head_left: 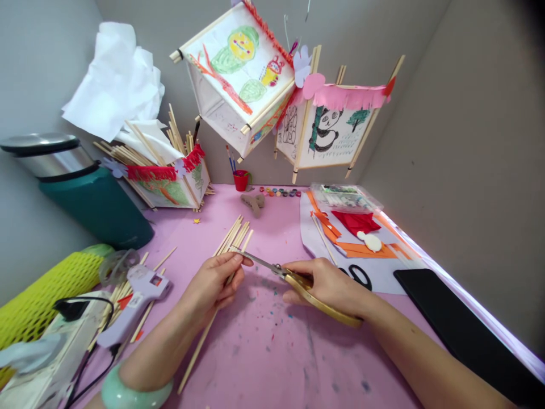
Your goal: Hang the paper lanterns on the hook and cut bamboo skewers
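Observation:
My left hand [221, 277] pinches a thin wooden stick [196, 355] that slants from the near table up past my fingertips. Gold-handled scissors [326, 307] are gripped in my right hand [326, 284], their blades pointing left and reaching the stick beside my left thumb. Whether the blades are closed on the stick, I cannot tell. Just beyond my left fingers lies a bundle of similar wooden sticks [230, 234] on the pink tabletop [281, 352]. A green bangle [136, 392] circles my left wrist.
On the left are a teal bottle [97, 204], a lilac glue gun [136, 301] and a power strip [63, 346]. Paper lanterns [242, 68] hang above. Orange paper [361, 250], black scissor handles [360, 276] and a black phone-like slab [460, 329] lie right.

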Available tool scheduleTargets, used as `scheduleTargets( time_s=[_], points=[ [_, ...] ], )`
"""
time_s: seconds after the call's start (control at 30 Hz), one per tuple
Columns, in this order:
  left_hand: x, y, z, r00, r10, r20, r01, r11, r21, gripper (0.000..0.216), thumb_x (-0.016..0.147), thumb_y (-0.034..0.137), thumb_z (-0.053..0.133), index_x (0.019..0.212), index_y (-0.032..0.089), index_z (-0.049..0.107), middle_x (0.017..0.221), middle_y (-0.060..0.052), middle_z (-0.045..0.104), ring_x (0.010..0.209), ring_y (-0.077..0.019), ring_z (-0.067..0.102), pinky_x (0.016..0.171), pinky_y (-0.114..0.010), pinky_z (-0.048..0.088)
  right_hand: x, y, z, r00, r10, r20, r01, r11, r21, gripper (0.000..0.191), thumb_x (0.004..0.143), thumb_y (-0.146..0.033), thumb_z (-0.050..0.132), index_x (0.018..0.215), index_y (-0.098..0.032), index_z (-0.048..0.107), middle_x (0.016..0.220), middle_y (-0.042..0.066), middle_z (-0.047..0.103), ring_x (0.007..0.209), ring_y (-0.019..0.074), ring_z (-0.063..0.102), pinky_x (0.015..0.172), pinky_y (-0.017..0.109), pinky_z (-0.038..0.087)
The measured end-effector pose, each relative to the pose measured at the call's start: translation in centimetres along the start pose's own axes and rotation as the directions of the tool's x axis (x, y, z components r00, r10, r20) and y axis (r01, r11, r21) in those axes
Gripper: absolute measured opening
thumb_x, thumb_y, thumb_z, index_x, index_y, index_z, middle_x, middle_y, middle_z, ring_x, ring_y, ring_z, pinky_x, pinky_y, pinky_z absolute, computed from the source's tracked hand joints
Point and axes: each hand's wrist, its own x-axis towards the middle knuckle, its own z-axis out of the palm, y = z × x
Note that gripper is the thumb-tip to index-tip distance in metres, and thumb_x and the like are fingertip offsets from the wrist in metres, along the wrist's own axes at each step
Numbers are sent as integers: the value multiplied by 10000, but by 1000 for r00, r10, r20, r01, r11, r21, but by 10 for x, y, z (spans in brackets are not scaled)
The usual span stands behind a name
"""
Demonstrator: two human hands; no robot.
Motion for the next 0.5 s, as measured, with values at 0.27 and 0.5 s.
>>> scheduleTargets(
  time_s=[0.27,0.5],
  points=[
    [1,-2,-5,998,-18,53,22,997,-69,219,794,355,536,867,151,572,464,84,421,299,-18,134,270,-154,157,-1,1,2,999,-11,-30,9,999,-40,241,693,-403,630,691,-196,507,599,-61,354,566,89,301,516,209,264],
    [0,0,7,996,13,-93,-7,998,67,232,778,388,525,836,164,549,470,83,437,280,-22,171,273,-162,153,0,0,4,999,-1,-50,-3,997,-73,235,694,-422,627,726,-200,558,607,-54,388,568,95,314,517,211,272]
  ],
)
